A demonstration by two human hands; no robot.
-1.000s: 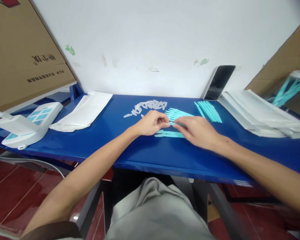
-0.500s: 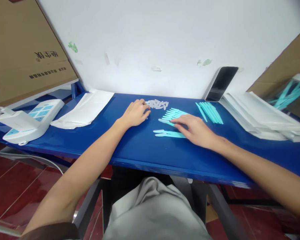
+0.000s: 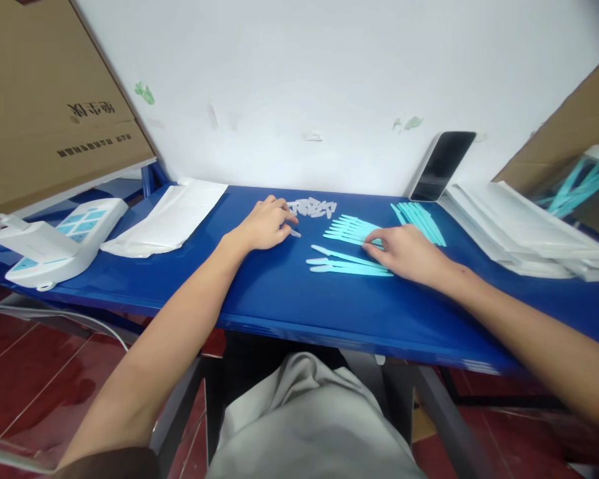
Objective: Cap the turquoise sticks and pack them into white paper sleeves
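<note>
My left hand [image 3: 268, 225] is closed in a pinch on a small translucent cap [image 3: 295, 233], just left of a loose pile of similar caps [image 3: 315, 207]. My right hand [image 3: 402, 251] is pinched at the near edge of a row of teal eyebrow razors [image 3: 347, 229], its thumb and fingertip on the handle of the nearest one. In front of that row lie three teal razors with pale capped tips [image 3: 347, 268]. Another bunch of teal razors [image 3: 423, 223] is partly behind my right hand.
A black-screened phone [image 3: 442, 166] leans against the white wall. White packets [image 3: 524, 233] are stacked at right, near a clear container of teal sticks [image 3: 589, 176]. At left are a white bag [image 3: 167, 219], a power strip [image 3: 87, 223] with a plugged-in charger [image 3: 37, 239] and a cardboard box [image 3: 54, 86].
My right hand has let go of a capped razor, now lying with the other two in front, and moved slightly right to the row. A cap now shows at my left fingertips.
</note>
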